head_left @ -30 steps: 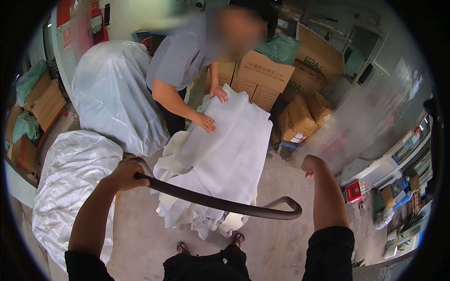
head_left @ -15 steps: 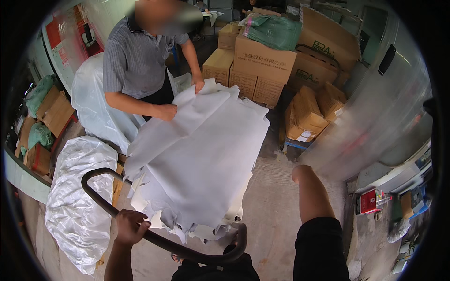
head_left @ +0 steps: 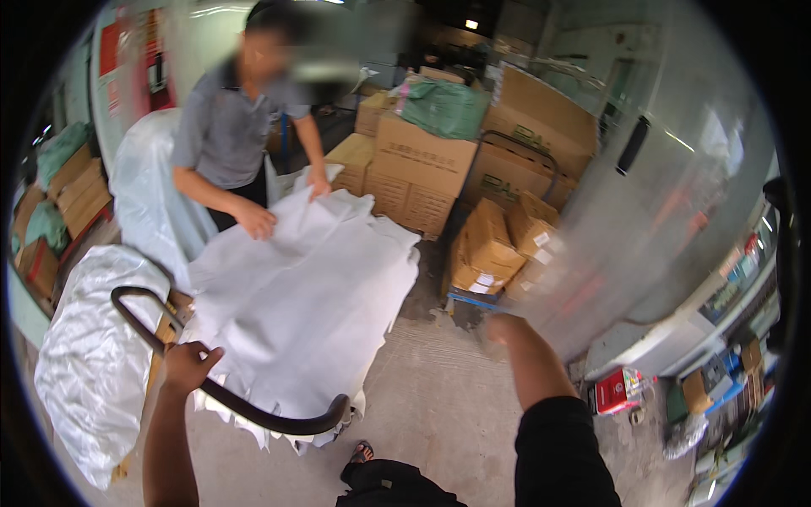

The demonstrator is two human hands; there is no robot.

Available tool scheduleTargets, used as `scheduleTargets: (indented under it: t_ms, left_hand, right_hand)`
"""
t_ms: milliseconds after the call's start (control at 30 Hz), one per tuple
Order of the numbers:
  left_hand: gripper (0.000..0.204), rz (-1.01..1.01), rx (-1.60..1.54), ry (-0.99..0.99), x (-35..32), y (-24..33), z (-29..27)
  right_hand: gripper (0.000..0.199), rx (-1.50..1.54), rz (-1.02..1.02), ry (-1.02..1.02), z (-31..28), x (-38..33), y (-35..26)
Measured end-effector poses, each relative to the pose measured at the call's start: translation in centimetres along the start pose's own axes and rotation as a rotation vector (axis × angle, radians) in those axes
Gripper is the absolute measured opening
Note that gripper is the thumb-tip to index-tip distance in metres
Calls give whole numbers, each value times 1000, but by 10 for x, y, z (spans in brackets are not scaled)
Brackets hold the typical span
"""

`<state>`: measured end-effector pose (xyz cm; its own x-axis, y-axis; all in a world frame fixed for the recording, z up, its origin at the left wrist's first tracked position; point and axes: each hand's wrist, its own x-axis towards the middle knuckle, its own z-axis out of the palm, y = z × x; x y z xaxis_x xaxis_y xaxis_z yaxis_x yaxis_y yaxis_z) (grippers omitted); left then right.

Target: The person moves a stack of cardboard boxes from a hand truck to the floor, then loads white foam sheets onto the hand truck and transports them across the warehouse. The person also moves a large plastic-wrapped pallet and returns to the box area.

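Observation:
My left hand (head_left: 187,367) is closed around the dark curved handle (head_left: 253,411) of a cart. On the cart lies a stack of pale grey-white, leather-like sheets (head_left: 304,296) with ragged edges. Across the stack stands another person (head_left: 232,139), with both hands on the far left part of the top sheet. My right arm reaches forward to the right, and my right hand (head_left: 504,329) is blurred beside the lower edge of a clear plastic curtain (head_left: 625,245). Its fingers cannot be made out, nor whether it touches the curtain.
Large cardboard boxes (head_left: 427,160) with a green sack (head_left: 443,106) on top stand behind the stack. Smaller cartons (head_left: 490,245) rest on a blue base (head_left: 473,297) by the curtain. White plastic-wrapped bundles (head_left: 101,346) lie at left. A red box (head_left: 615,391) sits at right.
My view has swung right, so cart and boxes appear farther left. The top sheet, partly folded before, lies flatter. My left hand keeps its hold on the handle; my right arm stays stretched out.

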<state>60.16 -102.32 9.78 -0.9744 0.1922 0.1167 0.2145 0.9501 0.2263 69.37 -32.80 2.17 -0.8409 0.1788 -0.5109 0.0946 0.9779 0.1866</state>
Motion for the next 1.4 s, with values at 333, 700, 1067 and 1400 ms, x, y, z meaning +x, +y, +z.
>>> scheduleTargets:
  t_ms: [333,700,1067,1400]
  left_hand:
    - [89,-182,45,-249,-25,57,-2]
    - [72,-365,344,-154,-15,77,14]
    - [37,-546,224,-201,-2,98,2]
    - [31,-526,101,-146,-9,90,-1]
  right_hand:
    - [43,368,-504,78,-41,-33,-182]
    - [27,28,-38,-56,-67,84,55]
    - [37,497,-765,-51,8,168,-152]
    - [57,281,-673,-189,-40,216,-208]
